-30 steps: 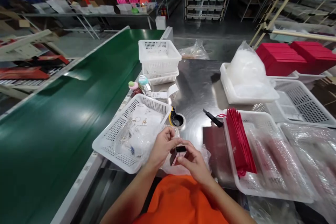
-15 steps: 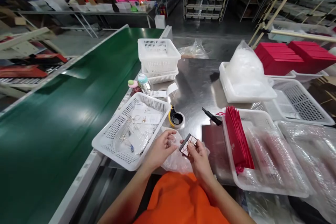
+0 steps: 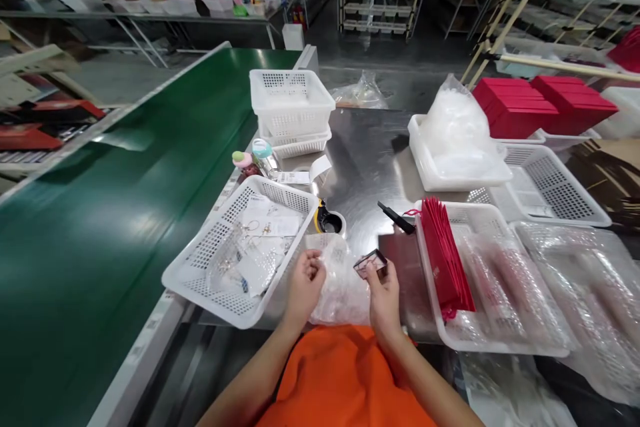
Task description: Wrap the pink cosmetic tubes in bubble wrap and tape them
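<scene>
One small box (image 3: 365, 263), its print unreadable, sits gripped in the right hand (image 3: 384, 295), the left hand (image 3: 306, 283) half-open.

Tabletop (image 3: 351, 147): smooth, glossy metal
Conveyor belt (image 3: 125, 193): smooth, shiny green
Baskets (image 3: 293, 103): white perforated plastic
Bubble wrap (image 3: 340, 283): clear, bumpy plastic
Shirt (image 3: 345, 380): matt orange cloth

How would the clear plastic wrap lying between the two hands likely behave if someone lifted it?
Probably floppy: the plastic wrap lies crumpled on the metal table. Likely light for its size, being thin-looking and translucent. Rolling seems unlikely, as it lies spread out.
</scene>
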`<state>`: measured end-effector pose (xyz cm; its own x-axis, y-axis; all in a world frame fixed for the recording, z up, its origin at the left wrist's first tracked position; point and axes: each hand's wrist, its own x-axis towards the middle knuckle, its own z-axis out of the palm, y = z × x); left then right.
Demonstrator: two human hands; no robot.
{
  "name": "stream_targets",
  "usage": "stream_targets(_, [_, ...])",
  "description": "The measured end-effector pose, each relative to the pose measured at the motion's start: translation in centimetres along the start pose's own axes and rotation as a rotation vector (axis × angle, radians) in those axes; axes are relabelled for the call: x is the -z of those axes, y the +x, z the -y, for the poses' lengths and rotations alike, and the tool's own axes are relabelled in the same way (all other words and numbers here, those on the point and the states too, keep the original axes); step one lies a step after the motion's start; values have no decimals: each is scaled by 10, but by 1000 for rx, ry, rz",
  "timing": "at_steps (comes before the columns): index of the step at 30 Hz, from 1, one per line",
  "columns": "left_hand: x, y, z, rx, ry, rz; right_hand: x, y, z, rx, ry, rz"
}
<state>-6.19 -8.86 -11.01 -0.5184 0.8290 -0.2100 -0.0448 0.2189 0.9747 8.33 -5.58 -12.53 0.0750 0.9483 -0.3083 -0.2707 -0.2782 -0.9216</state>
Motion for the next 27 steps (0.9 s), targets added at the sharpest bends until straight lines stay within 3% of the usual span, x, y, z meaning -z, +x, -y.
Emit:
stream_targets(3, [8,5,-6,-86,157,-42,4,-7,12,231,-301,53])
stream_targets(6, [5,3,-8,-167,230,16,1,-18,25,287,-438,222])
stream_targets(10, [0,-3,-1,-311,298,95,-5,-16,21,-13,-329,451])
stream_targets(12, [1,-4,5,-388,362,131,-4,-9,16,-129,-231,503])
stream_targets(16, [7,-7,15,-525,522,97,-1,-4,20,-208,-44,253])
stream_targets(17, [7,-9,17,-552,563,56,-1,-5,24,-259,15,229])
stream_targets(19, [4,-15,19,-578,609,25,-3,-10,34,-378,97,302])
stream_targets(23, [-7,-24,21,-483,428,243,-7,-19,43,-489,65,539])
stream_targets(25, [-12,-24,23,-301,233,290,-5,-17,39,-493,37,520])
stream_targets(27, [-13,-21,26,-94,40,234,1,-12,32,-447,0,451])
